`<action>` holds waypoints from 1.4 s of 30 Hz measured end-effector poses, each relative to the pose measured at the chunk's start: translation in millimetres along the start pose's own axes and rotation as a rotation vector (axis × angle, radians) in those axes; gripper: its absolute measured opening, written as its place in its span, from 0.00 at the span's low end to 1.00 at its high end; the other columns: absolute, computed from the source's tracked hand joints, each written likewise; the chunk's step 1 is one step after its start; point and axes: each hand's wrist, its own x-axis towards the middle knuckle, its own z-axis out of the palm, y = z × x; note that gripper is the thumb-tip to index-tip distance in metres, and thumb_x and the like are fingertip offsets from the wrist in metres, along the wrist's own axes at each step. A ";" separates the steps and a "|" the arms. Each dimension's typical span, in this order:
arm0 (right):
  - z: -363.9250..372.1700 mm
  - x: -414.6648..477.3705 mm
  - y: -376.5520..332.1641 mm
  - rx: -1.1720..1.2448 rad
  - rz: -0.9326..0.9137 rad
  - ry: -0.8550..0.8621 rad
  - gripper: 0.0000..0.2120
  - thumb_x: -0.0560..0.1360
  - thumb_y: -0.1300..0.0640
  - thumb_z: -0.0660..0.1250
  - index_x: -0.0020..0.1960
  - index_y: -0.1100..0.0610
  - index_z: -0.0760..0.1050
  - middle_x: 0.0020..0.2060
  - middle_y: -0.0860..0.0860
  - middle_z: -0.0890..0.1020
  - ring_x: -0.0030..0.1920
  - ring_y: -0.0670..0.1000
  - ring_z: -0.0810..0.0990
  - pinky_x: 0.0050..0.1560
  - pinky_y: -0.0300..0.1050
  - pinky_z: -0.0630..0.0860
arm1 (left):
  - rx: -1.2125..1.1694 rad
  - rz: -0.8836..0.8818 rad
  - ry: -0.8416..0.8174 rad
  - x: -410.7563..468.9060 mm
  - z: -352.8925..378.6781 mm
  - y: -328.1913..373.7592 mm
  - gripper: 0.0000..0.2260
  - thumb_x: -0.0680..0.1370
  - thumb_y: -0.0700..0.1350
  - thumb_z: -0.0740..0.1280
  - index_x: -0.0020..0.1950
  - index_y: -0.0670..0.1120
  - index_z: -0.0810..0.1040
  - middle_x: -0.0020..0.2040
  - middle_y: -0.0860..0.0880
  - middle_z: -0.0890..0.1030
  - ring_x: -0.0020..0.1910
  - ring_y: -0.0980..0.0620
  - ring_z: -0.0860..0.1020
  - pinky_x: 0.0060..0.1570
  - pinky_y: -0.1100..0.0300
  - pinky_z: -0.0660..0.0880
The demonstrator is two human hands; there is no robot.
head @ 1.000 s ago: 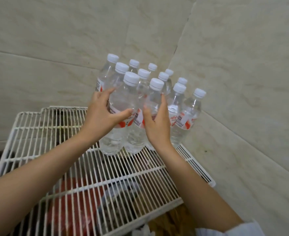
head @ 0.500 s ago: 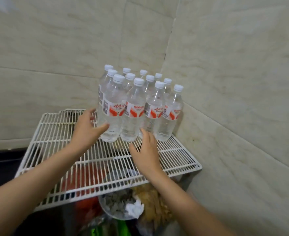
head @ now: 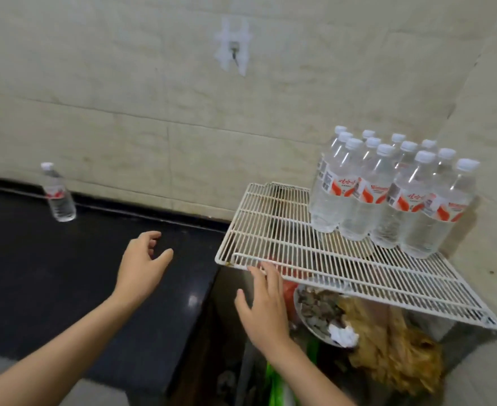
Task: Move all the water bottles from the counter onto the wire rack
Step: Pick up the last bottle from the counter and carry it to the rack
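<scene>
From the head camera we see a cluster of water bottles [head: 387, 194] standing upright and packed together at the back right corner of the white wire rack [head: 273, 230], against the tiled wall. One more water bottle [head: 57, 192] stands alone on the black counter [head: 65, 273] far to the left, near the wall and well apart from the rack. Our left hand [head: 141, 268] hovers over the counter with its fingers [head: 153, 237] loosely curled and apart, holding nothing. Our right hand [head: 266, 306] is empty too, its fingers [head: 263, 269] spread, their tips at the rack's front left edge. Below the rack we make out a bowl [head: 314, 315] and mixed clutter.
</scene>
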 end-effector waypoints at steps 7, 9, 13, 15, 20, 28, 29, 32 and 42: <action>58.6 -17.2 -78.0 0.082 -0.106 -0.306 0.22 0.78 0.53 0.57 0.71 0.53 0.58 0.73 0.51 0.55 0.74 0.50 0.51 0.72 0.39 0.52 | 0.072 -0.192 0.164 -20.1 -119.5 -98.7 0.17 0.73 0.39 0.66 0.61 0.40 0.72 0.57 0.39 0.74 0.49 0.48 0.72 0.53 0.50 0.70; 86.2 -22.3 -114.1 0.095 -0.131 -0.328 0.22 0.78 0.52 0.57 0.71 0.53 0.58 0.73 0.51 0.56 0.74 0.50 0.51 0.72 0.40 0.53 | 0.104 -0.213 0.220 -23.8 -166.3 -126.0 0.17 0.73 0.38 0.66 0.61 0.39 0.72 0.57 0.37 0.74 0.50 0.46 0.73 0.53 0.51 0.69; 147.2 -41.5 -193.4 0.105 -0.165 -0.436 0.22 0.78 0.52 0.57 0.70 0.52 0.59 0.72 0.51 0.57 0.73 0.49 0.53 0.71 0.41 0.55 | 0.193 -0.256 0.318 -36.1 -269.5 -181.8 0.16 0.72 0.35 0.66 0.60 0.37 0.73 0.57 0.35 0.74 0.55 0.39 0.74 0.56 0.49 0.69; 174.0 -50.1 -228.7 0.090 -0.218 -0.496 0.22 0.78 0.53 0.57 0.70 0.53 0.59 0.72 0.52 0.57 0.74 0.50 0.52 0.71 0.41 0.55 | 0.242 -0.277 0.354 -45.9 -316.7 -210.3 0.16 0.72 0.35 0.66 0.60 0.37 0.73 0.57 0.35 0.74 0.55 0.38 0.74 0.56 0.48 0.69; 218.1 -65.7 -294.6 0.142 -0.230 -0.545 0.21 0.77 0.55 0.59 0.69 0.56 0.62 0.70 0.55 0.61 0.72 0.52 0.56 0.69 0.41 0.57 | 0.267 -0.408 0.473 -73.6 -400.1 -262.7 0.16 0.72 0.36 0.66 0.60 0.36 0.73 0.58 0.33 0.74 0.56 0.36 0.74 0.58 0.47 0.68; 265.6 -64.8 -338.1 0.063 -0.304 -0.631 0.22 0.76 0.55 0.60 0.69 0.55 0.63 0.69 0.54 0.64 0.70 0.52 0.59 0.67 0.43 0.61 | 0.156 -0.518 0.614 -101.9 -441.6 -310.7 0.16 0.72 0.35 0.67 0.60 0.37 0.73 0.58 0.34 0.73 0.57 0.36 0.73 0.59 0.47 0.68; 271.8 -60.8 -343.4 0.063 -0.310 -0.638 0.22 0.76 0.55 0.60 0.69 0.55 0.63 0.69 0.54 0.64 0.70 0.52 0.59 0.67 0.43 0.61 | 0.147 -0.532 0.624 -104.1 -442.8 -316.4 0.17 0.72 0.35 0.67 0.60 0.37 0.73 0.58 0.34 0.73 0.57 0.36 0.73 0.59 0.47 0.68; 292.3 -48.7 -357.3 0.081 -0.316 -0.655 0.22 0.76 0.55 0.60 0.69 0.56 0.63 0.68 0.54 0.64 0.70 0.52 0.59 0.66 0.44 0.61 | 0.156 -0.573 0.638 -101.4 -447.1 -333.0 0.17 0.71 0.34 0.67 0.59 0.36 0.73 0.58 0.33 0.73 0.56 0.36 0.73 0.59 0.47 0.68; 381.8 69.4 -377.5 0.167 -0.163 -0.574 0.22 0.75 0.56 0.62 0.68 0.58 0.64 0.67 0.57 0.66 0.67 0.56 0.62 0.64 0.47 0.63 | 0.260 -0.553 0.542 39.8 -445.1 -372.6 0.17 0.72 0.38 0.67 0.61 0.40 0.73 0.59 0.36 0.72 0.58 0.37 0.73 0.59 0.48 0.69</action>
